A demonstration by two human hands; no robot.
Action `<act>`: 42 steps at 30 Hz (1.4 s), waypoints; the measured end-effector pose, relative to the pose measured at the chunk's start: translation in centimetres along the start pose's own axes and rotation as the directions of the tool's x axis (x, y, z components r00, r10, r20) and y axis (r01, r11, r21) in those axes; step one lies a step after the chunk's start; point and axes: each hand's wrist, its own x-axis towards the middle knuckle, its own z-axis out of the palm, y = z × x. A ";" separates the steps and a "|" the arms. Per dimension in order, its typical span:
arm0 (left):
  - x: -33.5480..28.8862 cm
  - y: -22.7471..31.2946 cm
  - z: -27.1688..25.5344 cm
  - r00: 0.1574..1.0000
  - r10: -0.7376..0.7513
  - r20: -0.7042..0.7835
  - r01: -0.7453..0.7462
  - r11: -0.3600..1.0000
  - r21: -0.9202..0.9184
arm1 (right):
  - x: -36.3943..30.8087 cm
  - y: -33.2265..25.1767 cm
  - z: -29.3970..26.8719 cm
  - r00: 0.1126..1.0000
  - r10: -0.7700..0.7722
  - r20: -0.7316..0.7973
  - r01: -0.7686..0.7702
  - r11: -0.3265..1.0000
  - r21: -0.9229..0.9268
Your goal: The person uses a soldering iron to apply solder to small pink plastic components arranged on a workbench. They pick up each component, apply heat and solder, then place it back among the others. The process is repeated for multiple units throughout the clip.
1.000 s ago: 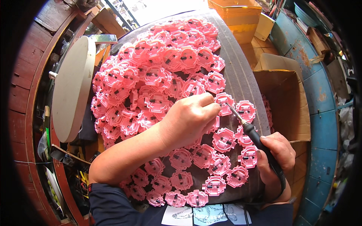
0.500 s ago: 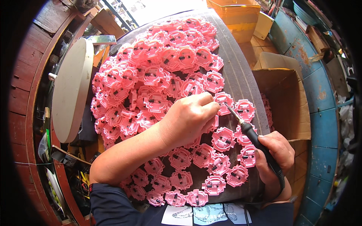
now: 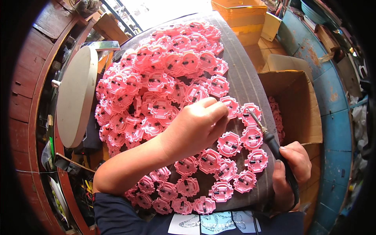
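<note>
A soldering iron with a black handle and cord is gripped in my right hand. Its metal tip touches or hovers just over a pink plastic housing near the right side of the grey work surface; I cannot tell which. My left hand is closed in a pinch beside another pink housing, and whatever its fingertips hold is hidden. Round housings with small black parts inside lie singly below and right of my left hand. A large heap of the same pink housings rises beyond it.
An open cardboard box with pink pieces inside stands right of the work surface. Farther back is an orange-taped box. To the left are a round pale disc on edge and a phone-like slab. Blue cabinets line the right.
The soldering iron's tip has shifted right, from one pink housing to the neighbouring one. My left hand stays pinched in nearly the same place.
</note>
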 end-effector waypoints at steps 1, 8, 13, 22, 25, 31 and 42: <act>0.2 0.1 0.3 0.999 0.037 -0.017 -0.037 0.999 0.003 | -0.2 -0.1 -0.1 1.000 0.003 -0.023 -0.004 1.000 -0.022; 1.6 -0.6 2.3 0.980 0.199 0.010 -0.199 0.974 0.108 | -0.2 0.2 -0.3 0.999 -0.003 -0.050 -0.002 0.994 -0.108; 2.3 -0.7 3.1 0.973 0.227 0.032 -0.229 0.959 0.168 | -0.4 0.4 -0.1 0.998 0.012 -0.058 -0.017 0.996 -0.082; 2.4 -1.1 3.8 0.974 0.220 0.048 -0.225 0.956 0.187 | -0.2 0.4 0.0 0.999 0.021 -0.046 -0.023 0.998 -0.051; 2.6 -1.0 3.7 0.973 0.226 0.053 -0.232 0.956 0.180 | -0.1 0.4 -0.1 0.999 0.025 -0.041 -0.027 0.998 -0.048; 2.6 -0.9 3.6 0.978 0.208 0.029 -0.210 0.963 0.168 | -0.3 0.4 0.0 0.997 0.015 -0.080 -0.020 0.998 -0.062; 1.8 -1.0 2.4 0.979 0.193 0.062 -0.201 0.960 0.193 | 0.0 0.7 0.3 0.999 -0.021 -0.040 0.020 1.000 -0.006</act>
